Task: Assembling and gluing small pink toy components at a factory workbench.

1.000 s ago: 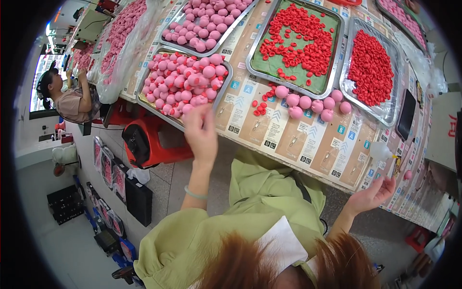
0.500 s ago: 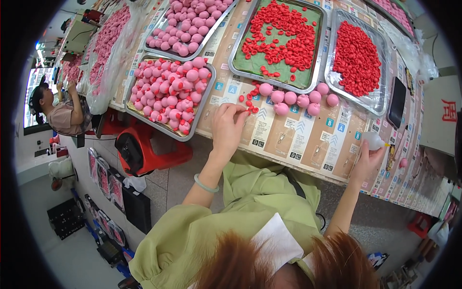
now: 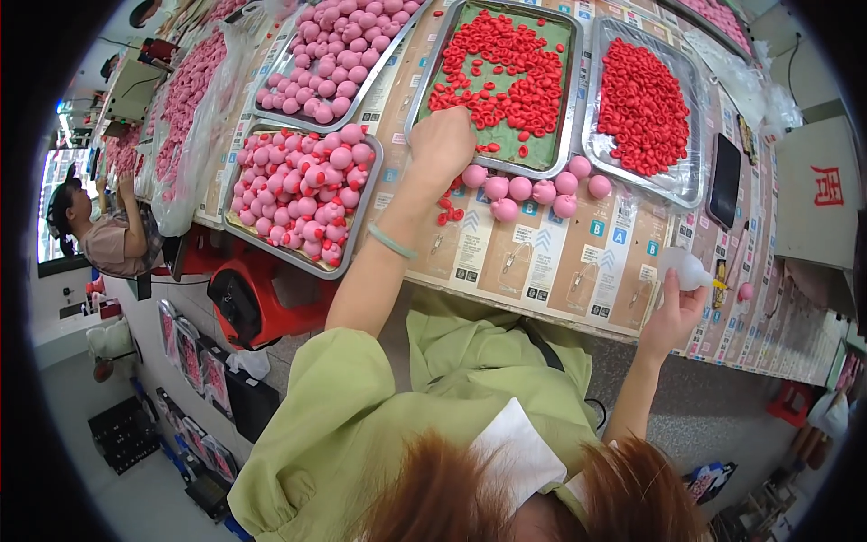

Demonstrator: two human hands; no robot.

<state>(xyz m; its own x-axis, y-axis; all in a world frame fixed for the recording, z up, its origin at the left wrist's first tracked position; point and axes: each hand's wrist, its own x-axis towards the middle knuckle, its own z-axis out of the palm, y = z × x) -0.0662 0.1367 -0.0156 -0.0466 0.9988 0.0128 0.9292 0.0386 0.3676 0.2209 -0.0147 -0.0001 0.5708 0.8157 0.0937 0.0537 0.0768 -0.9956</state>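
Observation:
My left hand (image 3: 442, 143) reaches over the near left edge of a metal tray (image 3: 575, 99) lined in green and scattered with small red rings (image 3: 519, 68). Its fingers curl down and inward, so whatever they pinch is hidden behind the hand. In my right hand (image 3: 679, 312) lies a white squeeze bottle (image 3: 685, 267) with a yellow tip, tilted with the tip to the right, over the table's near edge. Between the hands, several pink balls (image 3: 519, 188) sit in a cluster along the tray's near side. Loose red rings (image 3: 450, 215) lie by my left wrist.
At left, one tray (image 3: 298, 197) holds pink balls with red parts; another (image 3: 325, 59) holds plain pink balls. A clear tray (image 3: 643, 108) of red pieces and a black phone (image 3: 724, 181) are at right. A red stool (image 3: 262, 298) stands below; another person (image 3: 113, 226) sits far left.
My left hand has moved up and away from the loose red rings to the green-lined tray. The right hand still holds the bottle; the whole view has shifted slightly.

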